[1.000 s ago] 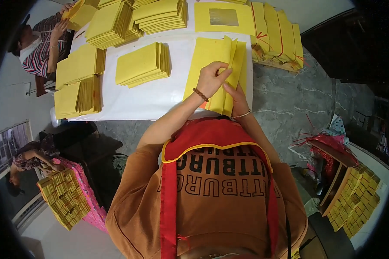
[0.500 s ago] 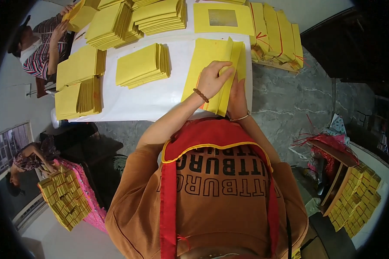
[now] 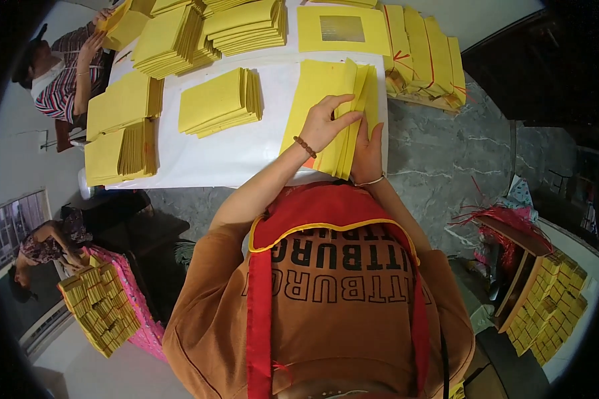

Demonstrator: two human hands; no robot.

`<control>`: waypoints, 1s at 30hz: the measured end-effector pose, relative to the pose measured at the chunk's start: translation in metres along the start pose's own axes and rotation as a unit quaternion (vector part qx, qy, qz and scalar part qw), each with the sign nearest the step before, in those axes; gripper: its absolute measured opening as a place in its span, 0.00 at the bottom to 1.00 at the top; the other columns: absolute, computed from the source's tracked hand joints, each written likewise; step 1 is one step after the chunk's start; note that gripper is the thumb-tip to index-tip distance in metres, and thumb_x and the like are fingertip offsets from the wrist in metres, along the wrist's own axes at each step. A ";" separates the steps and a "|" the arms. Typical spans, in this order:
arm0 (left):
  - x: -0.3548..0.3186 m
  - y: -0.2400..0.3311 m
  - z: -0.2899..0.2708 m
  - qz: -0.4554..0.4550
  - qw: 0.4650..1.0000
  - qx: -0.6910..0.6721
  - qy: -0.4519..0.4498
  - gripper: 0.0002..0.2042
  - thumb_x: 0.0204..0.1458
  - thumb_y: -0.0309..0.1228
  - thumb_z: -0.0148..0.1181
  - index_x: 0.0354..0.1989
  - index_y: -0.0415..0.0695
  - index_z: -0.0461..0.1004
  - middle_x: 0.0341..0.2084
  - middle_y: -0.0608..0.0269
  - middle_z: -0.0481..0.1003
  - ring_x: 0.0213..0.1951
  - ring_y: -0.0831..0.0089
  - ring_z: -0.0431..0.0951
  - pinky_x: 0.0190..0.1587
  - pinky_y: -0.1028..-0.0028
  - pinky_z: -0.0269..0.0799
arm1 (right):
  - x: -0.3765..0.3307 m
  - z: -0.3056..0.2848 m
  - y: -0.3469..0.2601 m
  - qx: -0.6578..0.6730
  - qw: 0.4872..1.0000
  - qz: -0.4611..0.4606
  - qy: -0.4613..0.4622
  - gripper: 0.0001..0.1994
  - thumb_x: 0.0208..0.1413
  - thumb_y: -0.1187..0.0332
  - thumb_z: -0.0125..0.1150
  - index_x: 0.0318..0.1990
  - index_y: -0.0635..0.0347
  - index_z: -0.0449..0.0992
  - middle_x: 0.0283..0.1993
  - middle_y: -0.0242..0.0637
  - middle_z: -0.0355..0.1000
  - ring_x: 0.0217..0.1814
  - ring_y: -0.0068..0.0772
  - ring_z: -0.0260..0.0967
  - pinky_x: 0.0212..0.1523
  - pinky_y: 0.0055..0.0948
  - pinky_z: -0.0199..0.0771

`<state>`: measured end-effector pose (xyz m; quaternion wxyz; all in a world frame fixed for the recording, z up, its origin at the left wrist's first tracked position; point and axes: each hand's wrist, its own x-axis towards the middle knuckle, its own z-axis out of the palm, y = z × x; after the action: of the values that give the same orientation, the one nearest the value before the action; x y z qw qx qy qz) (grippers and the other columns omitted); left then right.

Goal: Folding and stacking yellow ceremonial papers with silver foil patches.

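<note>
Folded yellow paper sheets [image 3: 337, 149] stand partly raised in overlapping pleats on a flat stack of yellow paper [image 3: 306, 86], at the near right of the white table. My left hand [image 3: 324, 124], with a brown bead bracelet at its wrist, reaches across them from the left. Its thumb and bent fingers close on the upper part of the folds. Along their right side rests my right hand [image 3: 367, 157], edge down, fingers stretched forward and thumb apart. The folded paper partly hides its palm.
Folded yellow bundles [image 3: 219, 101] lie left of my hands, with taller piles [image 3: 173, 40] farther back. Red-tied bundles [image 3: 422, 53] stand beyond the table's right edge. One person [image 3: 73, 66] handles yellow paper at far left; another [image 3: 53, 243] is by a bin of bundles [image 3: 100, 306].
My left hand has shifted slightly left, and the pleats between my hands have spread apart. My right thumb now stands farther from its fingers.
</note>
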<state>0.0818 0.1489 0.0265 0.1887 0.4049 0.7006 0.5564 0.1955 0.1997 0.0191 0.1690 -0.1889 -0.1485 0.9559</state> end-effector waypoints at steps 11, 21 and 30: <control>-0.005 -0.015 -0.001 -0.197 0.958 -0.204 0.041 0.08 0.50 0.31 0.54 0.32 0.38 0.71 0.14 0.74 0.62 0.17 0.86 0.58 0.20 0.83 0.55 | 0.005 -0.004 -0.004 -0.185 0.980 0.001 0.076 0.19 0.54 0.67 0.51 0.52 0.60 0.60 0.44 0.35 0.66 0.42 0.27 0.68 0.41 0.27 0.70; -0.002 0.009 -0.011 -0.240 0.961 -0.136 -0.009 0.07 0.45 0.30 0.60 0.27 0.39 0.73 0.13 0.74 0.64 0.17 0.87 0.60 0.18 0.83 0.54 | 0.008 -0.009 -0.004 -0.201 0.975 0.008 0.091 0.18 0.54 0.68 0.50 0.52 0.60 0.60 0.44 0.36 0.66 0.43 0.29 0.67 0.41 0.28 0.70; 0.000 0.000 -0.007 -0.208 0.959 -0.184 -0.049 0.09 0.46 0.33 0.60 0.30 0.41 0.72 0.14 0.75 0.65 0.11 0.90 0.57 0.12 0.86 0.49 | 0.008 -0.008 -0.004 -0.196 0.976 -0.008 0.096 0.20 0.56 0.66 0.47 0.54 0.61 0.57 0.47 0.36 0.65 0.45 0.30 0.66 0.44 0.29 0.69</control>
<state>0.0768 0.1440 0.0285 0.4058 0.2352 0.6450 0.6034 0.1933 0.2081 0.0112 0.1494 -0.3083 -0.3176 0.8842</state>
